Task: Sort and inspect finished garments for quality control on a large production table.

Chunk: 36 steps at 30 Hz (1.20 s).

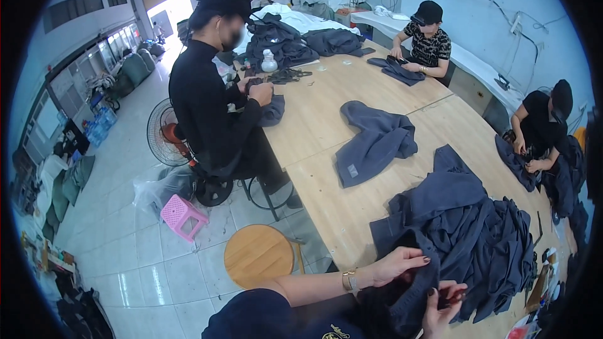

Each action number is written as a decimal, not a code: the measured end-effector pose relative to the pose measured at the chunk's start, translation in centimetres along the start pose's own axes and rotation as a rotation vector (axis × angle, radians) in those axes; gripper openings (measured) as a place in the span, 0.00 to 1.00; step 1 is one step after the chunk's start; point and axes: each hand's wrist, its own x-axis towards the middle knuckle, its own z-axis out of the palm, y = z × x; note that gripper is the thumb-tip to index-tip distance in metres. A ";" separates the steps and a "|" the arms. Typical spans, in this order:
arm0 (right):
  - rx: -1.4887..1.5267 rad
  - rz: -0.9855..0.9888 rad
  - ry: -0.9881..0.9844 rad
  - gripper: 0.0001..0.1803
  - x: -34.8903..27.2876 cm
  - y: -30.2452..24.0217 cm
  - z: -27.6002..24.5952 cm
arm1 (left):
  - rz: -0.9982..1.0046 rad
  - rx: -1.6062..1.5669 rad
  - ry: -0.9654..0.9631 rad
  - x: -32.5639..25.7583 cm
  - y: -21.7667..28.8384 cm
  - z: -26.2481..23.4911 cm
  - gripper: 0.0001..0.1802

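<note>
Dark garment (402,295), lower centre: left hand (396,265) pinches its fabric; right hand (440,314) grips a small red tool (453,297); pile (477,238) remains unworked.

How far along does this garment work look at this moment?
Done: one dark garment lies spread apart on the table. In hand: left hand grips dark fabric; right hand holds a small red tool. Left: a large pile of garments beside them.
</note>
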 end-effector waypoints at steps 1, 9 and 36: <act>-0.139 -0.075 0.039 0.22 1.0 -1.4 -0.4 | 0.004 -0.002 0.004 -0.4 1.0 0.8 0.12; -0.133 0.327 0.261 0.10 2.2 0.1 0.2 | -0.223 -0.406 0.109 0.4 -1.9 1.7 0.11; 0.903 0.628 0.424 0.17 -1.0 -2.5 0.8 | -0.053 -0.293 0.082 -1.2 -4.8 2.1 0.09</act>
